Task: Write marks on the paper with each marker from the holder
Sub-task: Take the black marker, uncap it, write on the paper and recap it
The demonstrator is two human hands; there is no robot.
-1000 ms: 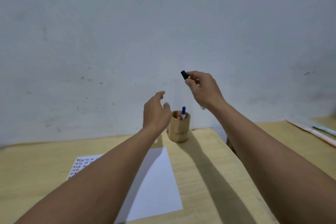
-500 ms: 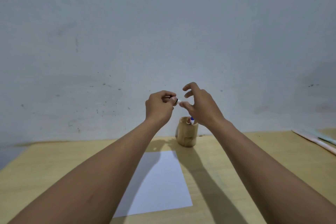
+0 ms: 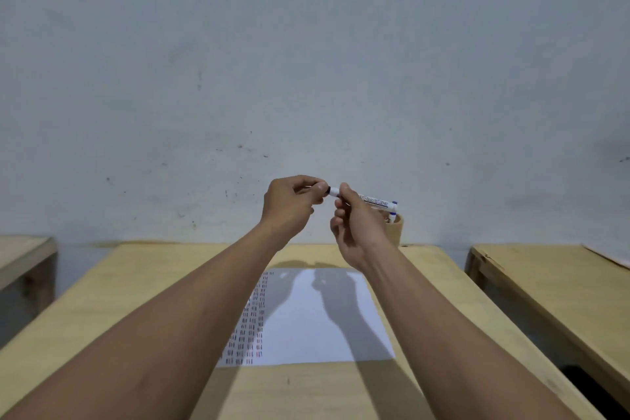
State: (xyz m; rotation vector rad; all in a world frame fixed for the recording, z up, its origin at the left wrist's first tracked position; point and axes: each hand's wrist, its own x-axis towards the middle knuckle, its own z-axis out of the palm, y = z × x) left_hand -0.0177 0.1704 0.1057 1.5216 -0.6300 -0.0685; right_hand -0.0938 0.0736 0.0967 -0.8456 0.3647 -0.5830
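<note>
Between both hands' fingers (image 3: 344, 193), marker (image 3: 373, 199) (level)

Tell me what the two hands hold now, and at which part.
Both hold one marker. The right hand pinches its white barrel; the left hand grips the black cap end.

There is just one camera, worn on the person's head, and it looks forward and a bit down over both bare arms, which reach away from it toward a plain wall (image 3: 306, 44). The table (image 3: 136, 283) starts right under the camera and runs to the wall, and the wide lens also catches two more tables, one at the left edge (image 3: 24, 256) and one at the right (image 3: 552, 280). The hands are close, but the far small things look a bit blurry, so their details are hard to tell.
</note>
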